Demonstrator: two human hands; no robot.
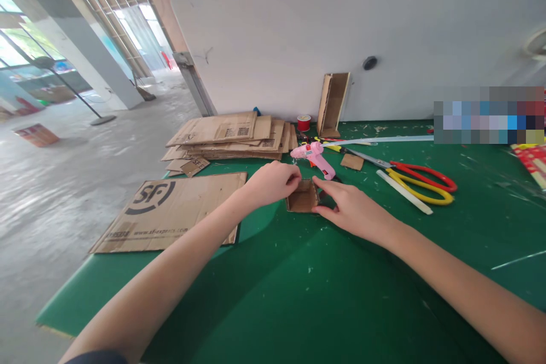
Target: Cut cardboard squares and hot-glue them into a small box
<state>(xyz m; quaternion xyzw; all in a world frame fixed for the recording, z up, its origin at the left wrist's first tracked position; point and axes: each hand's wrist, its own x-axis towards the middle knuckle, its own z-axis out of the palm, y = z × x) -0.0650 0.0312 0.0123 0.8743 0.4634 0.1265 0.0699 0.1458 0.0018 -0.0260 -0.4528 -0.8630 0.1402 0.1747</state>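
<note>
A small open cardboard box (302,200) sits on the green table in front of me. The thumb and a finger of my right hand (347,203) grip its right wall at two corners. My left hand (275,181) is closed in a pinch at the box's far left corner; whatever lies between its fingertips is hidden. Just behind the box lies a pink hot glue gun (315,154), with a long pale glue stick (392,139) running right from its back end.
Large scissors (420,179) and a white stick (403,191) lie right of the box. A printed cardboard sheet (183,210) lies left, near stacked cardboard (230,133). A tall cardboard trough (335,103) leans on the white board. A red spool (303,122) and cardboard scrap (352,161) lie behind.
</note>
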